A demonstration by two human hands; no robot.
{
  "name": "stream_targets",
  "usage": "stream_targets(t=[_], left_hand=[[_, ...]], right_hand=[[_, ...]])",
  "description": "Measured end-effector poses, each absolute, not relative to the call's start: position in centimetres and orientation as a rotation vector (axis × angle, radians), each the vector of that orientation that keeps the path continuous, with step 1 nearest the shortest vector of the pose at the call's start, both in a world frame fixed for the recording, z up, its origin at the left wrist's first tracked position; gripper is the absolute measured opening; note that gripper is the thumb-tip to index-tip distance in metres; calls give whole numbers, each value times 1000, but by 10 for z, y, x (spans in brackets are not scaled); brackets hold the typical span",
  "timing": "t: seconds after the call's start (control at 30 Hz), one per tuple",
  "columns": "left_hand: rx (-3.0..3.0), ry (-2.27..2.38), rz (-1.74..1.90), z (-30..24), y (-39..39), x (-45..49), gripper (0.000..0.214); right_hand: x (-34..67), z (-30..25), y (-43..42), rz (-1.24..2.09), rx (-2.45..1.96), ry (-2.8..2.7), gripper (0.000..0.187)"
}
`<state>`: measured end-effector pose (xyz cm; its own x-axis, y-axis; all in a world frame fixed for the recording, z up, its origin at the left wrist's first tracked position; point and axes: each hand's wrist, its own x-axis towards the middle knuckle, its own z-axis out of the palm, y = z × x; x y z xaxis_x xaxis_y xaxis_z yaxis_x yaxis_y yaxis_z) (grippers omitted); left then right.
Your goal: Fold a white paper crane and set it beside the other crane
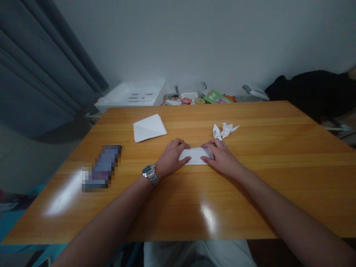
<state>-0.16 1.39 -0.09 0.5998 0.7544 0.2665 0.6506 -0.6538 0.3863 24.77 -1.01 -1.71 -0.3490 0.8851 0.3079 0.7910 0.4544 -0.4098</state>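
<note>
A folded strip of white paper (196, 155) lies on the wooden table (250, 178) in front of me. My left hand (171, 157), with a metal watch on its wrist, presses down on the strip's left end, fingers curled over it. My right hand (221, 155) holds the right end, thumb and fingers pinched on the paper. Just behind my right hand sits a small folded white paper figure (224, 130).
A stack of white paper sheets (149, 127) lies at the back left of the table. A blurred dark flat object (100, 168) rests near the left edge. Beyond the table are a white box (130, 95), small clutter, dark clothing (311, 92) and a grey curtain.
</note>
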Motion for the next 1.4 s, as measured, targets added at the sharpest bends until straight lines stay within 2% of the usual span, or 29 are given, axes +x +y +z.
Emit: stream_targets(t=[0.2, 0.4, 0.6, 0.93, 1.4], left_hand=[[2447, 1047, 612, 4, 15, -1, 19], [2259, 1035, 854, 5, 13, 0, 21], [2166, 1087, 938, 4, 13, 0, 22], [2113, 1027, 921, 8, 8, 7, 23], [1802, 1001, 916, 1, 12, 7, 29]], right_hand=[[245, -16, -9, 405, -1380, -2147, 25], [246, -16, -9, 716, -1344, -1862, 42], [248, -16, -10, 904, -1290, -1699, 37], [246, -1, -18, 835, -1393, -1800, 27], [249, -1, -16, 771, -1400, -1738, 30]])
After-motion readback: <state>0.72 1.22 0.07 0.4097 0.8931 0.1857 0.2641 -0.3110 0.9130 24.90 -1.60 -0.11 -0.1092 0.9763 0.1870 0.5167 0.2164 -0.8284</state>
